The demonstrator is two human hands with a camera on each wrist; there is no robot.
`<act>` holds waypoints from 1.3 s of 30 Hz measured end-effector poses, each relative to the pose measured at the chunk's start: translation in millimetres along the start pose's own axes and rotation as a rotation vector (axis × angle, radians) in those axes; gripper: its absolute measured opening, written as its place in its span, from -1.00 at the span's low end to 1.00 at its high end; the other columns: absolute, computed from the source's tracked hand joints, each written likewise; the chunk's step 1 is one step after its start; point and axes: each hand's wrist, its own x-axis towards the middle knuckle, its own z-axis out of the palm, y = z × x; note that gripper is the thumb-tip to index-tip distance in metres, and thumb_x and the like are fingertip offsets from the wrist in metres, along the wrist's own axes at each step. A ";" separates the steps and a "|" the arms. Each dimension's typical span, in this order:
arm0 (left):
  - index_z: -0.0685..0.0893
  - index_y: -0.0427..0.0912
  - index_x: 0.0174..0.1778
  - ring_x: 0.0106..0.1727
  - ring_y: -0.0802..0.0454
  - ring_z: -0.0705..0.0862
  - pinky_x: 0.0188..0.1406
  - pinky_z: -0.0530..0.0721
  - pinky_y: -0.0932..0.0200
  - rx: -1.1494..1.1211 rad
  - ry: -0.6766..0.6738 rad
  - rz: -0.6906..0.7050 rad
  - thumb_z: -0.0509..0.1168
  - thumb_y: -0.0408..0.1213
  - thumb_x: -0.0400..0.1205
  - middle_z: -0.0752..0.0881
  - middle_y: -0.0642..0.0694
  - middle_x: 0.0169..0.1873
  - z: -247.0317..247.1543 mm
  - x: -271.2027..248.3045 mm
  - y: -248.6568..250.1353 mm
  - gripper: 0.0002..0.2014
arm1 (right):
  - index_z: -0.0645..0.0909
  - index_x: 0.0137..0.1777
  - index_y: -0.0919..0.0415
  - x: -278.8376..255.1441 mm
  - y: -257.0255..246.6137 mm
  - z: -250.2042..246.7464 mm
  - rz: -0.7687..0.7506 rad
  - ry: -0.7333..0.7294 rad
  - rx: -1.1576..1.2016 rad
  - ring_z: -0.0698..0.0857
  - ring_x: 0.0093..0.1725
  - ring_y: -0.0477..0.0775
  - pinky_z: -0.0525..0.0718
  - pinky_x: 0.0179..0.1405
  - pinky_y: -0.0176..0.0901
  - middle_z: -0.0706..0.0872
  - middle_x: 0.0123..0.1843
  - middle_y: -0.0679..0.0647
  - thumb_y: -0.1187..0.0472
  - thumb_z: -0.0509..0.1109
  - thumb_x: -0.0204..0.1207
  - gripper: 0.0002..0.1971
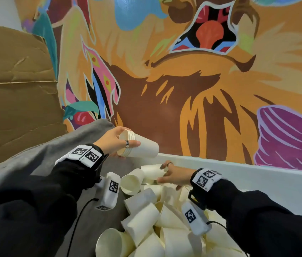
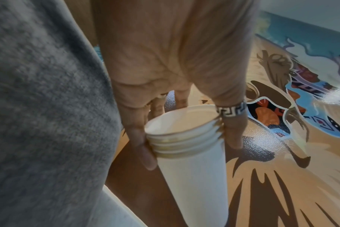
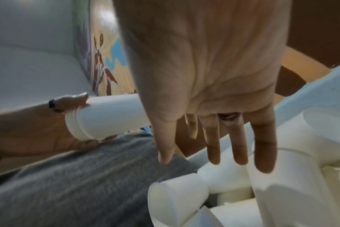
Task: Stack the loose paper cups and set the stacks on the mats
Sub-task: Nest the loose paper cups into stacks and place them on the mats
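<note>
My left hand [image 1: 117, 140] grips a stack of several nested cream paper cups [image 1: 142, 146] near the rims, held on its side above the grey cloth; the same stack [image 2: 186, 147] shows with thumb and ringed finger round it, and again as a stack [image 3: 107, 116] at the left of the right wrist view. My right hand [image 1: 172, 175] reaches with straight, spread fingers [image 3: 264, 145] down over the pile of loose paper cups [image 1: 157, 216], its fingertips at a lying cup [image 1: 153, 170]. It holds nothing. No mats are in view.
A grey cloth [image 1: 41, 160] covers the surface left of the pile. A white ledge [image 1: 257, 175] runs behind the cups below a painted wall [image 1: 192, 71]. Brown cardboard [image 1: 13, 89] stands at the left.
</note>
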 end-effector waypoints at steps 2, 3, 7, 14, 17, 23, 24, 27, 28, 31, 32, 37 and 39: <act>0.52 -0.02 0.23 0.09 -0.18 0.67 -0.06 0.75 -0.31 0.029 0.008 -0.003 0.55 -0.15 0.41 0.61 -0.21 0.18 -3.3 0.3 -3.5 -0.49 | 0.19 0.47 0.06 6.4 -3.6 8.3 0.033 -0.062 -0.095 0.61 0.27 0.17 0.73 0.13 0.04 0.53 0.39 0.12 -0.08 0.38 0.53 -0.39; 0.52 -0.02 0.22 0.08 -0.18 0.68 -0.08 0.76 -0.29 0.036 0.014 -0.007 0.55 -0.14 0.40 0.61 -0.21 0.18 -4.6 -0.2 -5.0 -0.49 | 0.21 0.47 0.06 8.3 -6.1 12.3 0.038 -0.079 -0.129 0.61 0.28 0.17 0.71 0.16 0.04 0.53 0.40 0.10 -0.07 0.38 0.53 -0.39; 0.51 -0.02 0.20 0.09 -0.16 0.66 -0.25 0.80 -0.10 0.069 0.040 -0.008 0.53 -0.13 0.42 0.60 -0.18 0.17 -11.1 0.4 -9.5 -0.52 | 0.23 0.49 0.14 16.9 -13.6 28.0 0.007 -0.070 -0.248 0.57 0.29 0.15 0.60 0.26 0.02 0.53 0.43 0.12 -0.03 0.37 0.55 -0.40; 0.52 -0.11 0.27 0.10 -0.11 0.66 -0.48 0.77 0.05 0.101 0.102 0.037 0.54 -0.12 0.41 0.62 -0.16 0.14 -24.4 6.8 -19.4 -0.45 | 0.49 0.32 0.22 31.8 -34.9 38.7 -0.158 0.064 -0.289 0.57 0.16 0.15 0.57 0.08 -0.09 0.53 0.32 0.22 0.09 0.39 0.54 -0.60; 0.51 -0.13 0.32 0.14 -0.12 0.64 -0.47 0.75 0.09 0.126 0.122 0.048 0.54 -0.11 0.41 0.61 -0.14 0.16 -26.2 9.3 -20.9 -0.41 | 0.56 0.38 0.07 38.3 -41.3 40.8 -0.204 -0.012 -0.403 0.48 0.36 0.28 0.47 0.38 0.07 0.43 0.37 0.22 0.13 0.30 0.56 -0.62; 0.51 -0.14 0.33 0.13 -0.12 0.64 -0.52 0.67 0.21 0.184 0.138 0.066 0.53 -0.07 0.42 0.61 -0.13 0.14 -28.8 17.0 -22.9 -0.40 | 0.32 0.58 0.17 46.2 -43.5 56.4 -0.130 -0.042 -0.611 0.20 0.55 0.34 0.25 0.53 0.09 0.12 0.65 0.12 0.18 0.21 0.63 -0.49; 0.51 -0.14 0.33 0.14 -0.12 0.64 -0.51 0.68 0.19 0.186 0.137 0.067 0.52 -0.08 0.42 0.61 -0.13 0.14 -28.4 18.3 -23.2 -0.41 | 0.29 0.58 0.22 46.7 -43.6 56.9 -0.132 -0.027 -0.595 0.22 0.54 0.33 0.27 0.52 0.08 0.12 0.65 0.10 0.19 0.22 0.62 -0.48; 0.47 -0.14 0.32 0.16 -0.11 0.60 -0.41 0.73 0.12 0.168 0.152 0.060 0.51 -0.14 0.45 0.57 -0.11 0.13 -26.6 18.4 -21.4 -0.44 | 0.27 0.57 0.32 45.0 -44.3 50.4 -0.143 0.039 -0.525 0.27 0.51 0.33 0.34 0.48 0.10 0.20 0.61 0.13 0.22 0.22 0.61 -0.47; 0.47 -0.14 0.32 0.16 -0.10 0.58 -0.38 0.74 0.10 0.156 0.160 0.061 0.50 -0.15 0.46 0.56 -0.11 0.13 -26.4 18.0 -20.1 -0.45 | 0.26 0.56 0.33 44.0 -44.0 46.3 -0.150 0.064 -0.505 0.27 0.51 0.34 0.34 0.48 0.10 0.21 0.60 0.14 0.23 0.22 0.62 -0.47; 0.48 -0.10 0.29 0.15 -0.11 0.58 -0.32 0.77 -0.01 0.107 0.170 0.065 0.51 -0.17 0.45 0.56 -0.12 0.14 -26.4 16.0 -16.8 -0.48 | 0.22 0.56 0.36 38.8 -40.9 32.5 -0.158 0.114 -0.449 0.25 0.52 0.37 0.30 0.49 0.09 0.19 0.60 0.16 0.23 0.20 0.63 -0.47; 0.49 -0.09 0.27 0.16 -0.12 0.59 -0.29 0.78 -0.04 0.087 0.173 0.066 0.51 -0.16 0.45 0.57 -0.13 0.15 -27.0 15.3 -15.9 -0.49 | 0.22 0.56 0.37 37.0 -40.1 27.2 -0.162 0.131 -0.423 0.25 0.52 0.36 0.30 0.49 0.08 0.19 0.59 0.17 0.22 0.21 0.63 -0.46; 0.48 -0.13 0.33 0.18 -0.12 0.57 -0.37 0.78 0.12 0.035 0.199 0.094 0.50 -0.16 0.46 0.55 -0.18 0.24 -25.4 9.6 -4.9 -0.46 | 0.31 0.47 0.36 18.8 -28.1 -5.5 -0.163 0.277 -0.241 0.36 0.41 0.20 0.40 0.41 -0.04 0.30 0.41 0.16 -0.08 0.55 0.36 -0.18; 0.48 -0.11 0.32 0.15 -0.10 0.57 -0.54 0.71 0.32 0.026 0.200 0.100 0.49 -0.16 0.47 0.55 -0.18 0.26 -23.4 5.7 0.2 -0.47 | 0.34 0.43 0.35 10.3 -19.6 -16.3 -0.144 0.355 -0.146 0.41 0.38 0.15 0.44 0.36 -0.07 0.32 0.37 0.12 -0.11 0.64 0.21 -0.09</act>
